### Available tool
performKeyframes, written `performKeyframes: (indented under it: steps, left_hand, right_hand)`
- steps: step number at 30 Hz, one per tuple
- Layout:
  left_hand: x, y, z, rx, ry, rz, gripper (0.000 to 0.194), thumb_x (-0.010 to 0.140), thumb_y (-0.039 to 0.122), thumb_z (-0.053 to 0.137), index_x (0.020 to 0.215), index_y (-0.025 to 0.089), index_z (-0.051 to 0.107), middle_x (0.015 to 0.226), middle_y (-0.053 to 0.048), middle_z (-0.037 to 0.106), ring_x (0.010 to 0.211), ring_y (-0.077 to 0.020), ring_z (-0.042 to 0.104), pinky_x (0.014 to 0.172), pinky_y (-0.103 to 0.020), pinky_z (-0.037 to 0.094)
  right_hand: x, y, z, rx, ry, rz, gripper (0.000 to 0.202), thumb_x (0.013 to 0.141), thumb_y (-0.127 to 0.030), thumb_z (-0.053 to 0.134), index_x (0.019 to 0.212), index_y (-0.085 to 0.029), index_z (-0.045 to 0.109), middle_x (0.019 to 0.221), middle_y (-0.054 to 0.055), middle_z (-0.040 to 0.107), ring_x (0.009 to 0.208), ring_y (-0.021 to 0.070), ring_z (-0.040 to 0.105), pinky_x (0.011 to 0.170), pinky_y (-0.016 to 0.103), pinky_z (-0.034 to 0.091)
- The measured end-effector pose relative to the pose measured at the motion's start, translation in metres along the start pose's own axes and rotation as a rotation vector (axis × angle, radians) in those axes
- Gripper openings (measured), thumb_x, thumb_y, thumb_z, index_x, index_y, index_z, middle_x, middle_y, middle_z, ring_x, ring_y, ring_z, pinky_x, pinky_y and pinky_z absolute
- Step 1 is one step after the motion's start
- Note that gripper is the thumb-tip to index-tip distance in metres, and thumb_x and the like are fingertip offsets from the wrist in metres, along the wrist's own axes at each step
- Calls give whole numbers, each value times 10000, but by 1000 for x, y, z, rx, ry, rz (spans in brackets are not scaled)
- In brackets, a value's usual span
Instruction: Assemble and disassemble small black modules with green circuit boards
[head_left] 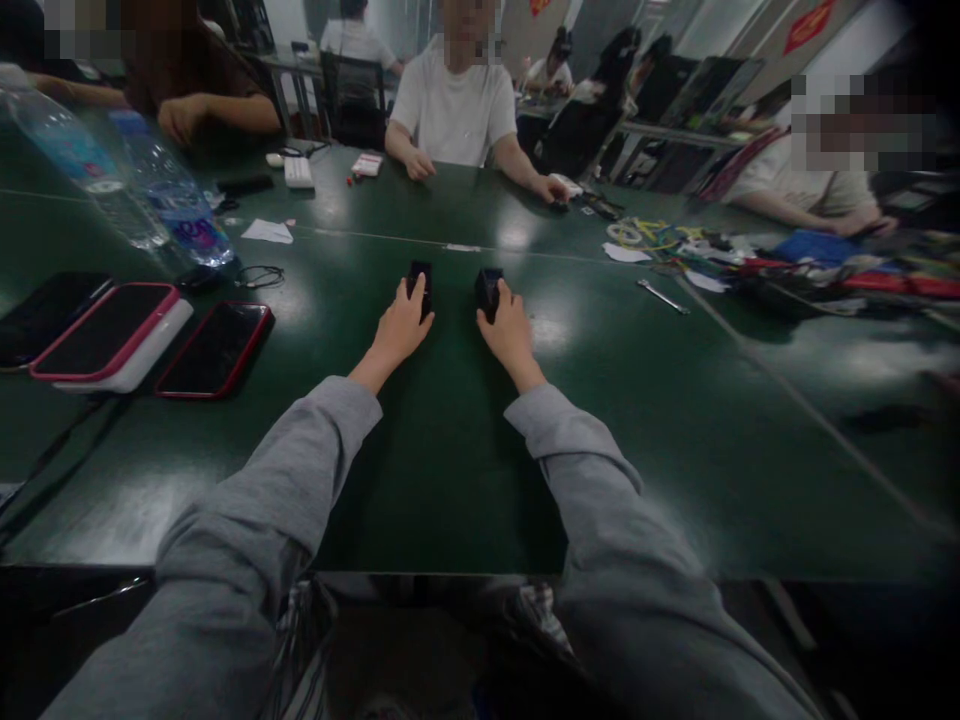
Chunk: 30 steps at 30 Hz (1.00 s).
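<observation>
My left hand [402, 325] is closed round a small black block-shaped object [421, 272] at the middle of the green table [450, 450]. A short gap to the right, my right hand [510, 330] grips a second black block-shaped object [489, 286], thumb on its near side and fingers on its right. Both objects are at the tabletop, and their exact kind is too dark to make out. Grey sleeves cover both my forearms.
To my left lie a red-edged phone [217, 350], another phone [109, 330] on a white block, and two water bottles [184, 205]. A wrench [663, 296] and tangled cables [675, 245] lie right. A person in white [457, 105] sits opposite; others sit around.
</observation>
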<state>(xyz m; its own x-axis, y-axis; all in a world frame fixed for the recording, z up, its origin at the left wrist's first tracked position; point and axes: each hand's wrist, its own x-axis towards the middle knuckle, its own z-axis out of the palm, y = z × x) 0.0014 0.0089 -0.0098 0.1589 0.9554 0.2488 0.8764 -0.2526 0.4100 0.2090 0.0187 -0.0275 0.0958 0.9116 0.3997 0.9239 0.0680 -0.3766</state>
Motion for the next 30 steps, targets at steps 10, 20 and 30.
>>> performKeyframes:
  steps: [10, 20, 30]
  left_hand:
    - [1, 17, 1, 108, 62, -51, 757, 1032, 393, 511, 1651, 113, 176, 1662, -288, 257, 1422, -394, 490, 1132, -491, 459]
    - [2, 16, 0, 78, 37, -54, 685, 1064, 365, 424, 1659, 143, 166, 1637, -273, 323, 1354, -380, 561, 1068, -489, 514]
    - [3, 13, 3, 77, 41, -47, 703, 1063, 373, 436, 1666, 180, 130, 1639, -267, 321, 1345, -374, 571, 1080, -507, 500]
  right_hand:
    - [3, -18, 2, -35, 15, 97, 712, 976, -315, 535, 1590, -40, 299, 1297, 252, 539, 1191, 365, 572, 1011, 515, 490]
    - [6, -11, 7, 45, -6, 99, 693, 993, -316, 478, 1612, -90, 264, 1314, 238, 520, 1215, 353, 568, 1001, 502, 502]
    - [8, -8, 10, 113, -34, 12, 696, 993, -359, 497, 1618, -155, 268, 1341, 216, 525, 1232, 361, 565, 1018, 547, 505]
